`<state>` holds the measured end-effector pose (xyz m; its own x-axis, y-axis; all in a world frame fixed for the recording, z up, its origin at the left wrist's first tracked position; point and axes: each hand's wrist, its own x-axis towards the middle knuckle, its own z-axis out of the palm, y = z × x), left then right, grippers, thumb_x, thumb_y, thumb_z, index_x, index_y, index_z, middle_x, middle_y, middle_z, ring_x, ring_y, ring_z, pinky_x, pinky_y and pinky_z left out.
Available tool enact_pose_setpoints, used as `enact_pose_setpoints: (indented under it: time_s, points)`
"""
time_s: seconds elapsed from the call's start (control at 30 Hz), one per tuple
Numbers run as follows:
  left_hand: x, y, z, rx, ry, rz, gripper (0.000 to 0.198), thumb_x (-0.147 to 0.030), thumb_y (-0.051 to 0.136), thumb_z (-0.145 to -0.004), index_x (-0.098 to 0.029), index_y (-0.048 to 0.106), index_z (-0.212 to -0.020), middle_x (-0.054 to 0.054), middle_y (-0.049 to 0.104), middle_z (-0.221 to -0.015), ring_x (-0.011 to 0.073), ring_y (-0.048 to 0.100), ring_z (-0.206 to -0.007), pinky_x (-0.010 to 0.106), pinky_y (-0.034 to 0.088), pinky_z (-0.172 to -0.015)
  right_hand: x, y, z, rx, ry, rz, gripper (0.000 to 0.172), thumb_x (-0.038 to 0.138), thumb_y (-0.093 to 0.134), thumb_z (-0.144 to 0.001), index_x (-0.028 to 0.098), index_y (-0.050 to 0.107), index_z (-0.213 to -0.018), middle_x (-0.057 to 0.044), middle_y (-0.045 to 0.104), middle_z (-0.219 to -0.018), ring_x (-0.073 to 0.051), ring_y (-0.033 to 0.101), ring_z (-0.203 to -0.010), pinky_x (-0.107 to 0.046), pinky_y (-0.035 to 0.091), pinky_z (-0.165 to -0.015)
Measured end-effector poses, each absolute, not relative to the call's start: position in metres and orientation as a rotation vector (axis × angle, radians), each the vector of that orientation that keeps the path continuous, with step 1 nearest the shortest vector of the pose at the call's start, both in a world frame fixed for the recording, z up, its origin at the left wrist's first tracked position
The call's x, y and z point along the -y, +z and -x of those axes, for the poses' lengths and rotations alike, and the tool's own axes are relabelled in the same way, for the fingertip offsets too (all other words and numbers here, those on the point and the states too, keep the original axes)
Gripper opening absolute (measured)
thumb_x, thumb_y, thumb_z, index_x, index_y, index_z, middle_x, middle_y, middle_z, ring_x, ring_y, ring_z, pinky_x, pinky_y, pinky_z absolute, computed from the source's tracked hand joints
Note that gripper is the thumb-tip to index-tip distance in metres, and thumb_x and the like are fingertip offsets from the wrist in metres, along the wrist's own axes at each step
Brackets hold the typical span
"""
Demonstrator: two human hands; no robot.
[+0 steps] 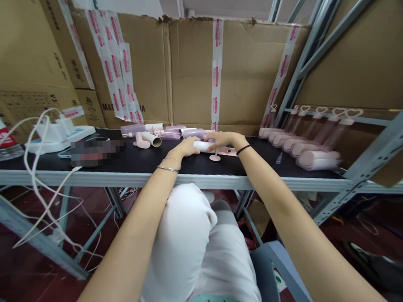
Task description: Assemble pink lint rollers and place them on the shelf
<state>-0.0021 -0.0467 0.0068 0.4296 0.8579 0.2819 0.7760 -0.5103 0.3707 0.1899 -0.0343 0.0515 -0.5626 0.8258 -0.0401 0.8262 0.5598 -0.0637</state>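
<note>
Both my hands meet over a white tube [203, 145] lying on the black table top [128, 161]. My left hand [186, 148] grips the tube's left end with curled fingers. My right hand [225, 139] closes over its right end. A small pink piece [215, 158] lies on the table just in front of the tube. Bracelets sit on my left wrist and a black band on my right.
Loose pink and lilac tubes [160, 134] lie behind my hands. A row of finished pink pieces with heart-shaped tops [312, 135] lies at the right. A white power strip with cables [58, 132] sits at the left. Taped cardboard boxes [198, 71] stand behind; a metal rack frame [371, 148] flanks the right.
</note>
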Motion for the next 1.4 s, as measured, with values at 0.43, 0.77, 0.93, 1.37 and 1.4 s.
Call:
enact_pose_setpoints:
  time_s: [0.43, 0.77, 0.93, 1.37, 1.4]
  points:
    - [0.043, 0.005, 0.004, -1.487, 0.662, -2.471, 0.056, -0.02, 0.072, -0.07, -0.014, 0.059, -0.124, 0.012, 0.065, -0.128, 0.0287, 0.061, -0.116, 0.038, 0.044, -0.103, 0.031, 0.034, -0.198, -2.904, 0.384, -1.952, 0.041, 0.039, 0.054, -0.09, 0.019, 0.065, -0.123, -0.014, 0.06, -0.132, -0.033, 0.048, -0.127, -0.05, 0.033, -0.107]
    - [0.041, 0.006, 0.0, -1.383, 1.299, -2.078, 0.057, -0.026, 0.075, -0.07, -0.012, 0.054, -0.121, 0.014, 0.064, -0.121, 0.0257, 0.061, -0.111, 0.038, 0.045, -0.099, 0.067, 0.058, -0.236, -2.822, -0.206, -1.778, 0.039, 0.033, 0.069, -0.079, 0.015, 0.067, -0.114, -0.007, 0.07, -0.115, -0.019, 0.065, -0.099, -0.024, 0.047, -0.082]
    - [0.038, 0.01, 0.0, -1.339, 1.649, -1.905, 0.05, -0.027, 0.074, -0.071, -0.013, 0.055, -0.114, 0.013, 0.062, -0.116, 0.0216, 0.06, -0.105, 0.036, 0.046, -0.096, 0.092, 0.056, -0.22, -2.58, -0.026, -1.788, 0.047, 0.022, 0.071, -0.074, 0.021, 0.063, -0.12, -0.005, 0.068, -0.122, -0.022, 0.065, -0.104, -0.026, 0.046, -0.078]
    - [0.031, 0.006, 0.001, -1.239, 1.591, -1.97, 0.052, -0.032, 0.075, -0.071, -0.014, 0.056, -0.116, 0.011, 0.059, -0.116, 0.022, 0.058, -0.108, 0.037, 0.045, -0.099, 0.077, 0.045, -0.184, -2.481, 0.474, -2.022, 0.054, 0.055, 0.051, -0.09, 0.011, 0.066, -0.119, -0.022, 0.065, -0.121, -0.034, 0.063, -0.112, -0.038, 0.05, -0.087]
    - [0.032, 0.006, 0.001, -1.242, 1.579, -1.951, 0.052, -0.032, 0.074, -0.072, -0.014, 0.055, -0.116, 0.012, 0.059, -0.116, 0.0215, 0.059, -0.108, 0.037, 0.045, -0.099, 0.082, 0.046, -0.182, -2.5, 0.506, -2.011, 0.055, 0.055, 0.051, -0.09, 0.01, 0.065, -0.12, -0.023, 0.065, -0.121, -0.036, 0.062, -0.113, -0.04, 0.05, -0.088]
